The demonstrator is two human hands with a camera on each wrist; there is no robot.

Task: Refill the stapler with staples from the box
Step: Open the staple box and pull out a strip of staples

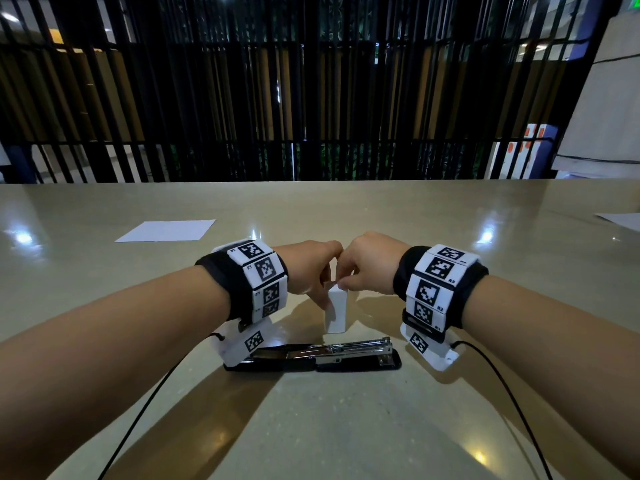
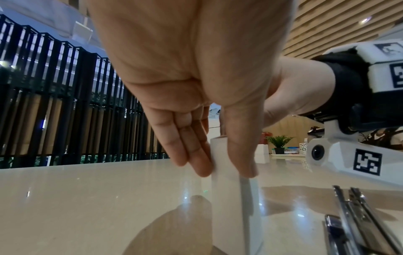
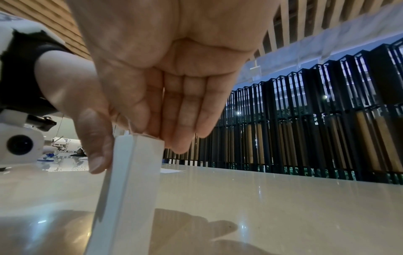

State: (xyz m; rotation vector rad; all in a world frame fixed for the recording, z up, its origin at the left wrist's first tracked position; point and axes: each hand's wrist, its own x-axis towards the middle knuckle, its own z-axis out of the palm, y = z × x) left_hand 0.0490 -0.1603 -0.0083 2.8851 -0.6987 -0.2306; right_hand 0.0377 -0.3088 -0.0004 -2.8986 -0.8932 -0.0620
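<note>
A small white staple box stands upright on the beige table, just beyond the stapler. My left hand pinches the box's upper part between thumb and fingers; in the left wrist view my left hand has fingers on one side of the box and thumb on the other. My right hand holds the box's top end; in the right wrist view my right hand has its thumb down one side of the box and fingers at the top flap. The stapler lies swung open and flat, metal channel up.
A white sheet of paper lies at the far left, and another sheet's corner shows at the right edge. A black slatted railing runs behind the table's far edge. Thin black cables trail from both wrists.
</note>
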